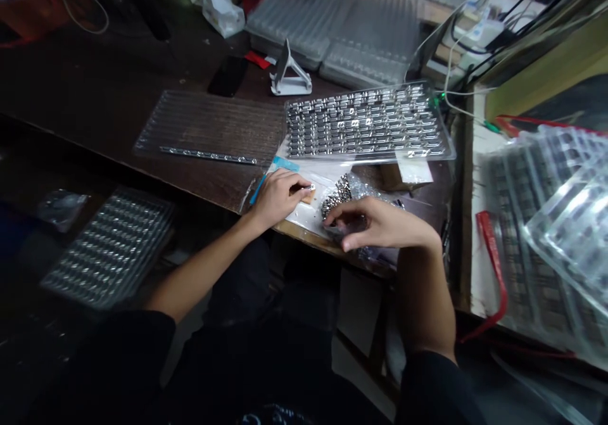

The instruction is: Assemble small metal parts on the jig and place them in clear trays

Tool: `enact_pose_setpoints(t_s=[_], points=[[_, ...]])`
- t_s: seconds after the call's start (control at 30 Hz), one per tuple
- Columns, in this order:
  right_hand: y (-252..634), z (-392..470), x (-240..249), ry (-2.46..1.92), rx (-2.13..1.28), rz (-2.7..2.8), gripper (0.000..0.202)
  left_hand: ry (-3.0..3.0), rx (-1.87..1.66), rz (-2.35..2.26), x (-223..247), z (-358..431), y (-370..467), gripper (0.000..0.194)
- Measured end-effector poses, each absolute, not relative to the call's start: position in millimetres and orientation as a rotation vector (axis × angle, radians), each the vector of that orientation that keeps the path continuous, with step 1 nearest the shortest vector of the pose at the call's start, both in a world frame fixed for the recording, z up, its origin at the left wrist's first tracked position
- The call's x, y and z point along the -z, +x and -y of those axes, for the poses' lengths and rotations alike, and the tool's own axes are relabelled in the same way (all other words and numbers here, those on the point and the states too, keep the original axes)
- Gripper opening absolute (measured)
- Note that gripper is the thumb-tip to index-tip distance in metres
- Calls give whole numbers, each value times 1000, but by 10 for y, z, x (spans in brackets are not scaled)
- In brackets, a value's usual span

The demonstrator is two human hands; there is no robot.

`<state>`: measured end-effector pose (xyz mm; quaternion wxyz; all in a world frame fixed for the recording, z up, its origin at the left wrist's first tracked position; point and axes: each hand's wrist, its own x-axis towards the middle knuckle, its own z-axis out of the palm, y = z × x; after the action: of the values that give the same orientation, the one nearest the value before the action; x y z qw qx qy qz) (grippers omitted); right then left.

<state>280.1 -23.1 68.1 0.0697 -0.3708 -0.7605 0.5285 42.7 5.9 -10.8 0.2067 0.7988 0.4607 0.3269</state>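
Observation:
My left hand [279,197] rests on the white work surface [299,218] at the table's front edge. Its thumb and fingers close around a small tan block [308,195] with a shiny piece on top. Just right of it lies a heap of small metal parts [338,194] on clear plastic. Over the near side of that heap is my right hand [363,222], thumb and fingers curved and apart, with nothing visible between them. Behind both hands, a clear tray [451,152] holds rows of metal parts. Left of it, another clear tray [204,118] has one row of parts along its near edge.
Stacked clear trays [304,13] stand at the back, near a white phone stand [292,83] and a dark phone [228,75]. A small box [403,175] sits right of the heap. More trays lie at lower left [111,247] and far right [522,222]. Cables run at upper right.

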Motion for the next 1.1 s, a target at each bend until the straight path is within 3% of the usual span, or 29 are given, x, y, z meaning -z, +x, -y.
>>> enact_pose_setpoints(t_s=[0.07,0.2,0.47,0.7,0.87,0.93,1.03,1.1], points=[[2825,226,-664,-1137,-1560,2281,56,2226,-920,-1280,123,-52,428,5],[2845,222,-630,-1291,-1358,2118,31,2224,-930,-1266,156,-40,429,4],[2753,225,-634,-1328,-1235,2086,25,2068,-1083,-1303,93,-42,414,8],[2801,238,-639,-1390,-1177,1977,30,1954,-1204,-1307,60,-36,366,12],[2806,240,-639,-1346,-1390,2093,45,1924,-1196,-1230,76,-48,344,12],[2805,211,-589,-1471,-1195,2080,47,1928,-1175,-1189,62,-54,322,12],[2797,152,-476,-1618,-776,2168,31,1972,-1147,-1177,12,-71,265,8],[2783,128,-411,-1604,-681,2312,27,2001,-1129,-1214,-30,-93,208,9]])
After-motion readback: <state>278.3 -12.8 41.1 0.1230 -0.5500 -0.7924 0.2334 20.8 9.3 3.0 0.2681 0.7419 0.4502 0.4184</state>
